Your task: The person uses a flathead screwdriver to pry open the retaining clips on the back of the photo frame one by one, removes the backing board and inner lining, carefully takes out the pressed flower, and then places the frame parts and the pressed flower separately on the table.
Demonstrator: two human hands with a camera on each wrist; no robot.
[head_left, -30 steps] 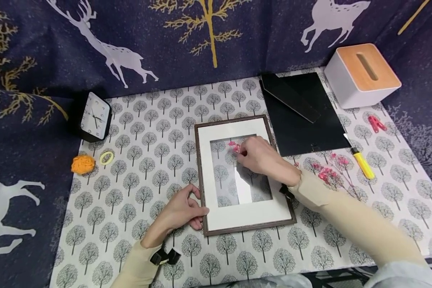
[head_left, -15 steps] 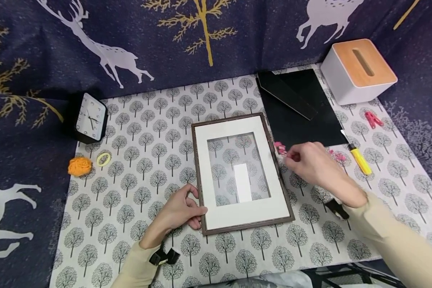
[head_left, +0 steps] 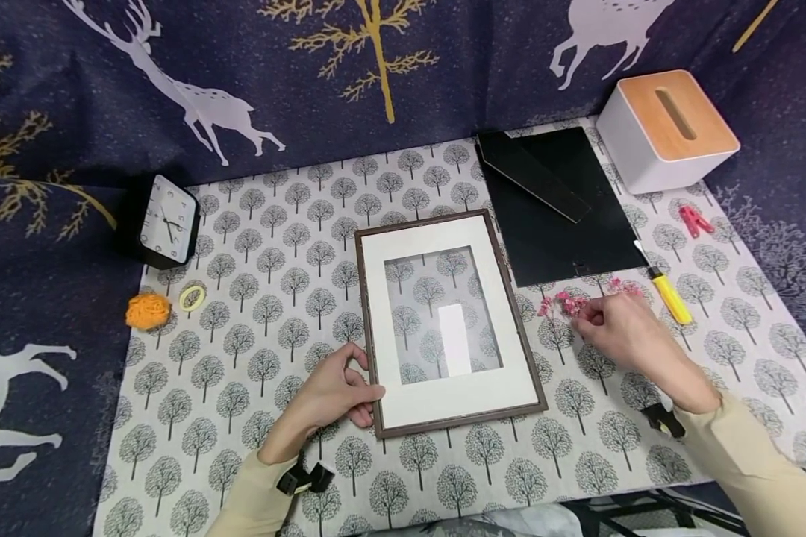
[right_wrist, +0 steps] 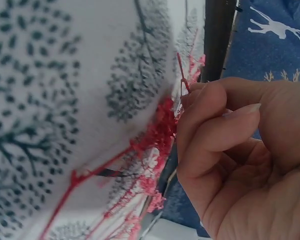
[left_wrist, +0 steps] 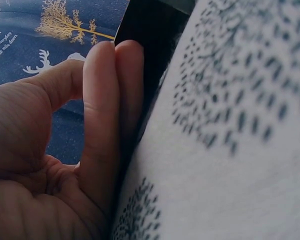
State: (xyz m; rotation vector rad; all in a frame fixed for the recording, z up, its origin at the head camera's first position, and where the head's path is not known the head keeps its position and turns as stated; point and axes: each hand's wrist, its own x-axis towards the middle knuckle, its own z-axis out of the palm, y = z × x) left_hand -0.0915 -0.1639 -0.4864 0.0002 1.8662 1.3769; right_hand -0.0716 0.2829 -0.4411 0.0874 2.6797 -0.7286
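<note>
A picture frame (head_left: pixel 461 408) with a dark wooden rim, a white mat and a clear pane lies on the tree-print cloth. At its lower left side my left hand (head_left: pixel 336 391) holds the rim, thumb over the edge and fingers along the side. Right of the frame, my right hand (head_left: pixel 621 328) pinches the thin stem of a pink dried flower sprig (head_left: pixel 569 302), low over the cloth. Seen from the right wrist, the red stem (right_wrist: pixel 182 75) emerges from between thumb and finger. More pink flowers (right_wrist: pixel 162 122) lie close by, partly hidden behind the hand in the head view.
A black backing board (head_left: pixel 578 242) with its stand leg lies at the back right, near a tissue box (head_left: pixel 672 142). A yellow-handled tool (head_left: pixel 672 298) and a red clip (head_left: pixel 695 221) lie rightward. At left are a clock (head_left: pixel 168 222), orange yarn ball (head_left: pixel 148 310) and yellow ring (head_left: pixel 192 297).
My right hand has moved from over the frame's pane out to the right with the pink flower sprig and down to the cloth. The left hand has stayed at the frame's edge.
</note>
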